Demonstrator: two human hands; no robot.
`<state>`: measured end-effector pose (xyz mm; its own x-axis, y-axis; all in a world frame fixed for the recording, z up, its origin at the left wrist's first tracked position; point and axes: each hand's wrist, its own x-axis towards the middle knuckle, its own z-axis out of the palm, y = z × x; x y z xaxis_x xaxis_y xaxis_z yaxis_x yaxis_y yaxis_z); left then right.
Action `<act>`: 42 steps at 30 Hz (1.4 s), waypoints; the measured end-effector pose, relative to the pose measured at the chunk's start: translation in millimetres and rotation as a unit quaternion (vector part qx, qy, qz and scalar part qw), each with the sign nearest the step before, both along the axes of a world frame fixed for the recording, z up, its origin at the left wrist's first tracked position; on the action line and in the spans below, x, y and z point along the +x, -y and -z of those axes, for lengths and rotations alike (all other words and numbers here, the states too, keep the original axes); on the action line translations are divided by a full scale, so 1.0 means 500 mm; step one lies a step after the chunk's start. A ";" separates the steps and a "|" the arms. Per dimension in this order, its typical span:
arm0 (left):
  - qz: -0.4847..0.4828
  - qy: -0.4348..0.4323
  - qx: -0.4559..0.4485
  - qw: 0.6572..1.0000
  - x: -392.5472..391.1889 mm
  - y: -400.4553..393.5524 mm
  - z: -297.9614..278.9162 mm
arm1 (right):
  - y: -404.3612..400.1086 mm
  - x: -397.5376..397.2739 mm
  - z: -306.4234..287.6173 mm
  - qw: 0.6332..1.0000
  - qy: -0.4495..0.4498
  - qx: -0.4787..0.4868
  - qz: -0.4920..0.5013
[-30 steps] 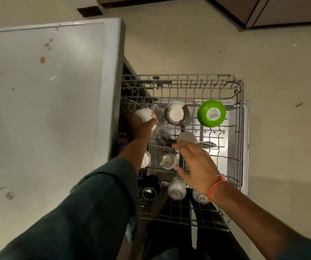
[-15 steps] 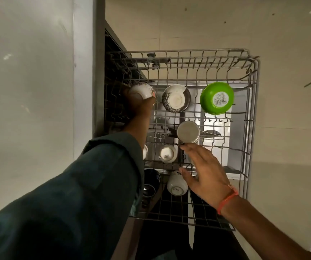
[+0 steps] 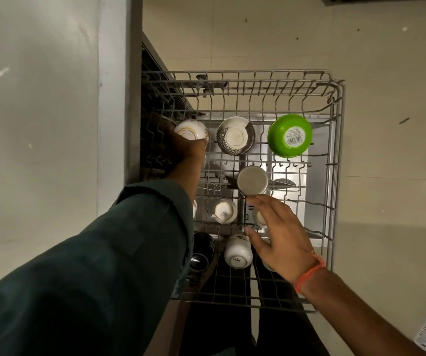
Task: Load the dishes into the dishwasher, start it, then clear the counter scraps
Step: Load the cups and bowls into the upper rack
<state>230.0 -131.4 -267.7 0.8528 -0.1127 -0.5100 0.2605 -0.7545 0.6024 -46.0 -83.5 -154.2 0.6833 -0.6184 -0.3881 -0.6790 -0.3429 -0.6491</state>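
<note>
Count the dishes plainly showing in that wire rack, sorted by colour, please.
White: 3 (white bowl, white cup, white mug)
Patterned bowl: 1
Green bowl: 1
Steel cup: 1
Black mug: 1
Total: 7; other pale pieces are partly hidden.

Green bowl with white barcode label, upper right of frame. Black-and-white patterned bowl left of it. Dark teal sleeve lower left, orange wristband lower right.

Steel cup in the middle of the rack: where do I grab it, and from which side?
Take the steel cup by its side wall, from above. It sits upside down, flat base up, so there is no open rim to hook. The right hand is nearest, fingers open.
</note>
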 end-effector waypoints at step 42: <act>0.007 -0.166 -0.116 0.979 -0.586 -0.336 -0.370 | 0.056 -0.299 -0.280 0.948 0.121 0.238 0.171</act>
<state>-63.0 36.6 -82.8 0.6427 -0.2685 -0.7175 0.4617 -0.6115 0.6425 -195.5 -111.4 -14.3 0.5798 -0.6137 -0.5359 -0.5083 0.2415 -0.8266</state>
